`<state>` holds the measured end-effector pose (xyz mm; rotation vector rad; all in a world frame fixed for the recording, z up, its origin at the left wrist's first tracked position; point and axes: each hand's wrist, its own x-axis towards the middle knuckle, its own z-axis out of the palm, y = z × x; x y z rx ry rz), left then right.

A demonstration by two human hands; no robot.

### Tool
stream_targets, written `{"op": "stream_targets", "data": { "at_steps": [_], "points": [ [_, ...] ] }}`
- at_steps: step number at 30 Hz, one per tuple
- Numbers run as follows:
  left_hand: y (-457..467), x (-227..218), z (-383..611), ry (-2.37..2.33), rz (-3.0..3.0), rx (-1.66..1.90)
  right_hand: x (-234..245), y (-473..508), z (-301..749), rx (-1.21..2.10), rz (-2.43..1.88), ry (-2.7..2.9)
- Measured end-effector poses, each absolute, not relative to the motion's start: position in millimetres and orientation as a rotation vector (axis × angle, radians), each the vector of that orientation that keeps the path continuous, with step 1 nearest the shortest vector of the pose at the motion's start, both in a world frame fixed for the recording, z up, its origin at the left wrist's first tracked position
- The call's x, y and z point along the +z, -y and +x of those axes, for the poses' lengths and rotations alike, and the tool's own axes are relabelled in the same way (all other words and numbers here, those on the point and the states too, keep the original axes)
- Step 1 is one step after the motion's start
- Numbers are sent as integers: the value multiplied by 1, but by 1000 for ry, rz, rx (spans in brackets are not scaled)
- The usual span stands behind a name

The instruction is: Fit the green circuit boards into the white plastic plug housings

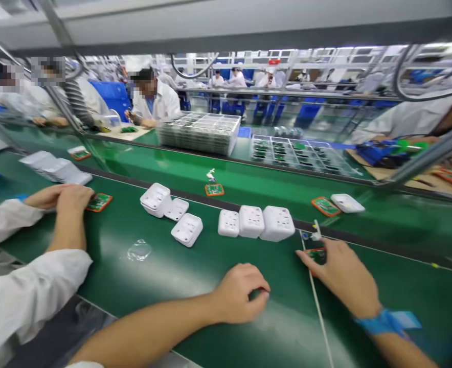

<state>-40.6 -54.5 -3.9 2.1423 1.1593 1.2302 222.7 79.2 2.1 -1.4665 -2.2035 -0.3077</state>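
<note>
**Right hand on the board, left hand apart**

Green surface (153,281) under both hands; belt strip (249,186) runs crosswise beyond them. Past the belt, ahead of the left hand, a stack of clear trays (199,135). A co-worker's hands (72,197) are busy well off to the left, apart from the wearer's.

Left hand (245,294): rests near the surface, fingers loosely curled, thumb close to the forefinger. Nothing seen in it; cannot tell whether the curl hides anything.

Right hand (343,273): reaches forward, blue wrist strap (381,322) on, thumb and fingers moderately spread about a circuit board (317,254). Contact likely; cannot tell if the grip is firm.

Row of three white cases (251,221) just ahead of the left hand, left of the right hand's thumb.

Key relation: the board lies directly under the right hand, between thumb and fingers, and ahead and to the right of the left hand. Right is plainly the nearer. Board mostly covered; long axis unreadable.

Smallest: a white piece (316,232) just beyond the right fingers, near the board.
</note>
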Motion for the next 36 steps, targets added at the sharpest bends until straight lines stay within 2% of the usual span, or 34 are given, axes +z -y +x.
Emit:
{"op": "stream_targets", "data": {
  "at_steps": [3, 5, 11, 17, 22, 26, 32, 36],
  "points": [
    [53, 4, -47, -1295, 2187, 1137, 1, -20, 200, -442, -1449, 2387],
    [50, 7, -51, -1410, 2160, 1016, 3, 12, 183, -410, -1379, 2485],
    [39, 4, -61, -1556, 2164, 698, 19, 47, 158, 143, -1060, 2625],
    [38, 9, -65, -1471, 2160, 622, 20, 20, 184, 299, -1186, 2425],
    [39, 11, -57, -1492, 2210, 563, 10, 6, 196, 663, -1023, 2409],
    [40, 12, -50, -1518, 2138, 582, 7, 1, 192, 882, -921, 2278],
    [42, 11, -49, -1376, 2025, 756, 7, 12, 177, 1326, -892, 1753],
    [46, 9, -43, -1257, 1703, 1029, 4, 19, 165, 1308, -963, 1560]
  ]
}}
